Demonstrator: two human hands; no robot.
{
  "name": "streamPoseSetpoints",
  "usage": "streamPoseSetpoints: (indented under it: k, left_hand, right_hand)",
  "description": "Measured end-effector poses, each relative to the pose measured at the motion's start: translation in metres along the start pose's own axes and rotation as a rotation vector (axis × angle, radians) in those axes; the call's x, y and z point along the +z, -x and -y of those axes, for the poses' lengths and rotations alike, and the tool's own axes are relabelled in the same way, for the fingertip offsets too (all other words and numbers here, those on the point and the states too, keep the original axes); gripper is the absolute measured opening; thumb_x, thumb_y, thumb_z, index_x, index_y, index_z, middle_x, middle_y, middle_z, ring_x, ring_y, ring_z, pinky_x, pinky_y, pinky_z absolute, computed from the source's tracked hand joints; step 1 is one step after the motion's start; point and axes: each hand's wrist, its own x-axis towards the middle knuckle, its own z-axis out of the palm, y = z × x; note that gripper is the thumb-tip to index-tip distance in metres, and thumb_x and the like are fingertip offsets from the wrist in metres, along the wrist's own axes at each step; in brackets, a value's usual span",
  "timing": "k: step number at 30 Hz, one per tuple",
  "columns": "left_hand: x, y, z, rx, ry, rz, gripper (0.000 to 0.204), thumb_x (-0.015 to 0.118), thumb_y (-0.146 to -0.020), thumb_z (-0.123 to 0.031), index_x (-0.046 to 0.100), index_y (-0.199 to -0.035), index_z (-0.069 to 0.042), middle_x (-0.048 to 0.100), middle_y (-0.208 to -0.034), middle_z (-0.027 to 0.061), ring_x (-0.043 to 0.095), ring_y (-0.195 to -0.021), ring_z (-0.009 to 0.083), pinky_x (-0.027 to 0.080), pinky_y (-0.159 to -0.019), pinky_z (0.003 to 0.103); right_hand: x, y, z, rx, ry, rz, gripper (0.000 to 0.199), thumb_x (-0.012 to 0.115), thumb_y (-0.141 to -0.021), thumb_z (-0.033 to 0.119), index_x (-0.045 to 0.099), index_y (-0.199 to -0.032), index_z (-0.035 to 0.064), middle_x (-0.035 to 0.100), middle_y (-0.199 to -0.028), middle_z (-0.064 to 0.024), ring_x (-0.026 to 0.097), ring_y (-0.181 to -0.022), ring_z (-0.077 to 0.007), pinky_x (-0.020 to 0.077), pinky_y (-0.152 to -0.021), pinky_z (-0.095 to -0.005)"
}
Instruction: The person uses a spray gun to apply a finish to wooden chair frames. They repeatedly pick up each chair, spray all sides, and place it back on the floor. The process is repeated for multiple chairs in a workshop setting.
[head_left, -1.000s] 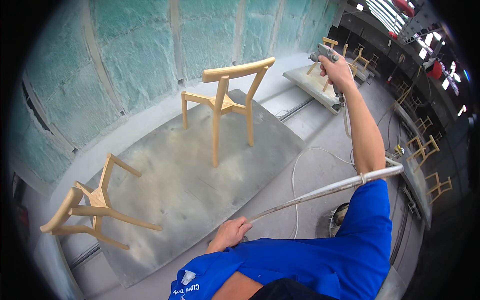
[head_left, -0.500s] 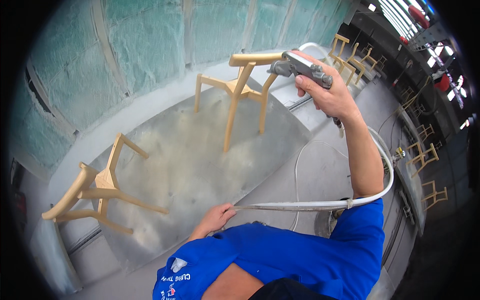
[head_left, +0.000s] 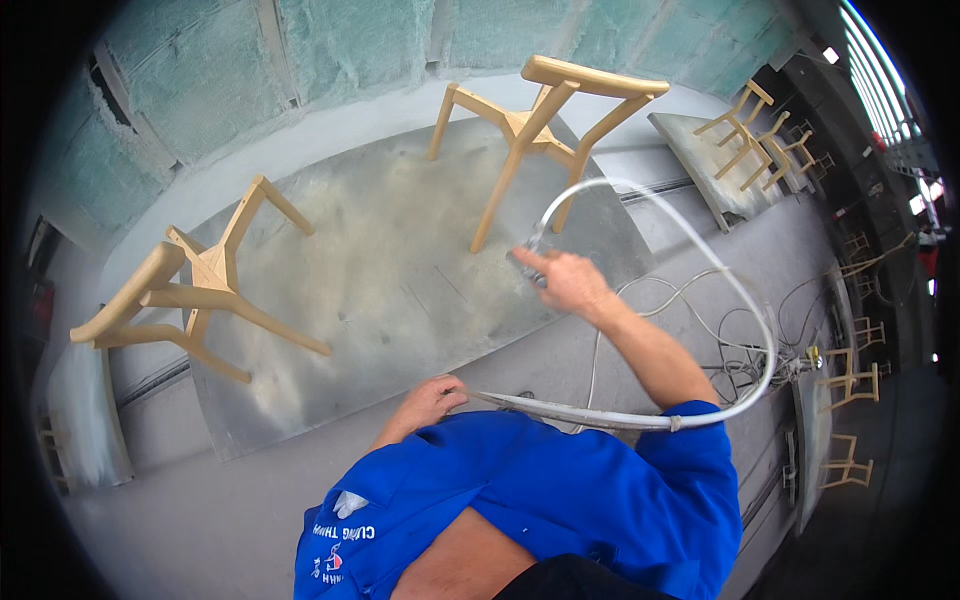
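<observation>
My right hand [head_left: 570,282] grips a spray gun [head_left: 528,256], held low over the grey metal platform [head_left: 400,260] near the front leg of an upright bare wooden chair [head_left: 540,125]. A pale hose [head_left: 700,275] loops from the gun round to my left hand [head_left: 430,400], which is closed on it close to my blue shirt. A second wooden chair [head_left: 195,290] lies tipped on its side on the platform's left part.
Greenish padded walls [head_left: 340,40] stand behind the platform. A second platform with more wooden chairs [head_left: 760,125] is at the right rear. Thin cables [head_left: 720,330] lie on the grey floor to my right, beside several chairs [head_left: 850,385].
My right hand has dropped from high at the upper right down to the upright chair's legs. The hose has swung into a wide loop. My left hand stays on the hose.
</observation>
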Motion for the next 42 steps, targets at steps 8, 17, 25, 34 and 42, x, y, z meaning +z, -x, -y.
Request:
streamPoseSetpoints:
  k: [8,17,25,34,42]
  left_hand:
    - [0.067,-0.056,-0.012,0.080,-0.205,-0.052,0.028,0.073,-0.095,-0.028,0.073,-0.114,-0.008,0.072,-0.107,0.0136,0.068,-0.098,0.0309,0.053,-0.086,0.038]
    - [0.060,-0.140,-0.025,-0.192,-0.267,-0.111,0.034,0.069,-0.095,-0.030,0.073,-0.123,-0.009,0.073,-0.119,0.0186,0.069,-0.110,0.0355,0.053,-0.097,0.043]
    - [-0.157,-0.363,-0.028,-0.143,-0.781,-0.377,0.034,0.058,-0.101,-0.032,0.075,-0.122,-0.012,0.072,-0.122,0.0193,0.067,-0.115,0.0394,0.053,-0.100,0.048]
    - [-0.349,-0.652,-0.082,-0.170,-1.365,-0.615,0.049,0.054,-0.099,-0.027,0.053,-0.146,-0.013,0.061,-0.142,0.0093,0.041,-0.143,0.0444,0.034,-0.110,0.075]
    - [-0.381,-0.704,-0.143,-0.390,-1.580,-0.301,0.045,0.040,-0.106,-0.032,0.053,-0.149,-0.032,0.049,-0.158,-0.0077,0.031,-0.153,0.0355,0.015,-0.118,0.078]
  right_hand:
    - [0.140,0.046,-0.091,0.150,-0.633,-0.018,0.054,0.065,-0.094,0.021,0.056,-0.147,0.0243,0.074,-0.105,-0.0230,0.070,-0.102,-0.0450,0.0559,-0.090,-0.0505]
    - [0.122,0.174,-0.215,0.558,-1.192,-0.399,0.052,0.066,-0.097,0.010,0.058,-0.148,0.0125,0.070,-0.092,-0.0067,0.066,-0.077,-0.0152,0.0552,-0.074,-0.0321]
    - [0.097,0.210,-0.234,0.791,-1.062,-0.600,0.053,0.064,-0.094,0.004,0.057,-0.147,0.0089,0.064,-0.081,-0.0020,0.058,-0.069,-0.0108,0.0513,-0.067,-0.0284]
    - [0.063,0.179,-0.210,1.046,-0.894,-0.303,0.052,0.070,-0.088,0.004,0.062,-0.140,0.0065,0.075,-0.112,-0.0201,0.074,-0.100,-0.0271,0.0544,-0.090,-0.0355]
    - [0.035,0.106,-0.200,0.845,-0.781,-0.264,0.053,0.072,-0.086,0.001,0.063,-0.138,0.0055,0.073,-0.116,-0.0243,0.073,-0.107,-0.0389,0.0557,-0.091,-0.0398]
